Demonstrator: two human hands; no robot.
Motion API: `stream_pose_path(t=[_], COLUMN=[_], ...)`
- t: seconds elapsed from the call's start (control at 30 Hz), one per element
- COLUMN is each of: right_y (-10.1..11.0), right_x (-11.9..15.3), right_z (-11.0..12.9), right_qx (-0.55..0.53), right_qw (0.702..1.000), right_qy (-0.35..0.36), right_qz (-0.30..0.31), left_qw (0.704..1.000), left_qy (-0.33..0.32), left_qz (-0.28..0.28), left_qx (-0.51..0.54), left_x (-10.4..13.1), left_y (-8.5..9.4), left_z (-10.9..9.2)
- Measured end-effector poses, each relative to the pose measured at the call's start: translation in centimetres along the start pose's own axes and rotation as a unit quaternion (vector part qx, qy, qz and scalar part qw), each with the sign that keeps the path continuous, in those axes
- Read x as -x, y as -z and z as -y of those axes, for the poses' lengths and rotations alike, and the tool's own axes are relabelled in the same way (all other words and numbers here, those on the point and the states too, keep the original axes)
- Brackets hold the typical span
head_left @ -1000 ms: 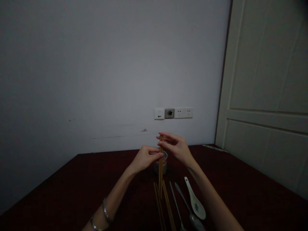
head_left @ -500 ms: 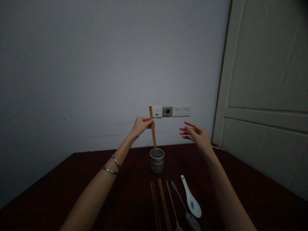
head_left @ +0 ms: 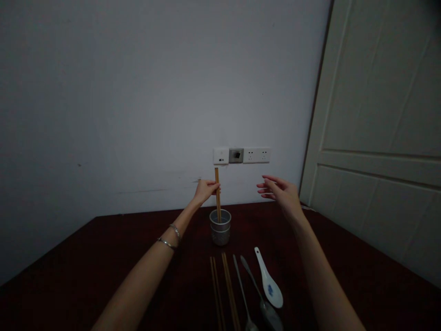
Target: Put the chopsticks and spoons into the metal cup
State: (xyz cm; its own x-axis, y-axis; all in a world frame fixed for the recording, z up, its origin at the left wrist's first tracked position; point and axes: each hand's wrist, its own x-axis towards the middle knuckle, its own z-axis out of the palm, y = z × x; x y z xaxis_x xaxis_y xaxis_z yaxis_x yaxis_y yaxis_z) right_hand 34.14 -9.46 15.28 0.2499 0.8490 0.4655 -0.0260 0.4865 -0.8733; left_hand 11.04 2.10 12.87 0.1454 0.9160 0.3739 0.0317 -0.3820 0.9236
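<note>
Pinched in my left hand [head_left: 207, 190] is a pair of wooden chopsticks [head_left: 217, 202], held nearly upright. Their lower ends are inside a grey metal cup [head_left: 220, 232], and the cup's rim hides the tips. My right hand [head_left: 280, 193] hovers to the right of the cup, holding nothing, with its fingers apart. In front of the cup, two more pairs of chopsticks [head_left: 217, 289] [head_left: 230, 292] lie side by side. Right of them are two metal spoons [head_left: 242, 285] [head_left: 254, 281] and a white spoon [head_left: 269, 282] with a blue mark.
The dark red table [head_left: 155, 262] ends against a pale wall [head_left: 155, 115]. Socket plates [head_left: 257, 155] are set low in the wall behind the cup. A cream panelled door [head_left: 372, 138] stands along the right side.
My left hand has lowered the chopsticks deeper into the cup. My right hand stays raised with fingers apart. The camera view has shifted slightly.
</note>
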Motion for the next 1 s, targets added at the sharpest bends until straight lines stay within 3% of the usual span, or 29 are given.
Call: stream_pose_path(t=[0.2,0.8,1.0], right_y=[0.0,-0.1,0.1], right_x=[-0.1,-0.1,-0.2], right_z=[-0.2,-0.3,-0.3], right_qx=[0.014,0.019,0.023], right_qw=[1.000,0.999,0.999], right_qy=[-0.003,-0.018,-0.027], right_qz=[0.015,0.023,0.024], left_qw=[0.999,0.999,0.999], left_qy=[0.036,0.032,0.038], left_qz=[0.006,0.007,-0.019], left_qx=[-0.004,-0.016,-0.018], left_x=[0.5,1.8,1.8], left_y=[-0.1,-0.3,-0.5], left_z=[1.7,4.2,4.6])
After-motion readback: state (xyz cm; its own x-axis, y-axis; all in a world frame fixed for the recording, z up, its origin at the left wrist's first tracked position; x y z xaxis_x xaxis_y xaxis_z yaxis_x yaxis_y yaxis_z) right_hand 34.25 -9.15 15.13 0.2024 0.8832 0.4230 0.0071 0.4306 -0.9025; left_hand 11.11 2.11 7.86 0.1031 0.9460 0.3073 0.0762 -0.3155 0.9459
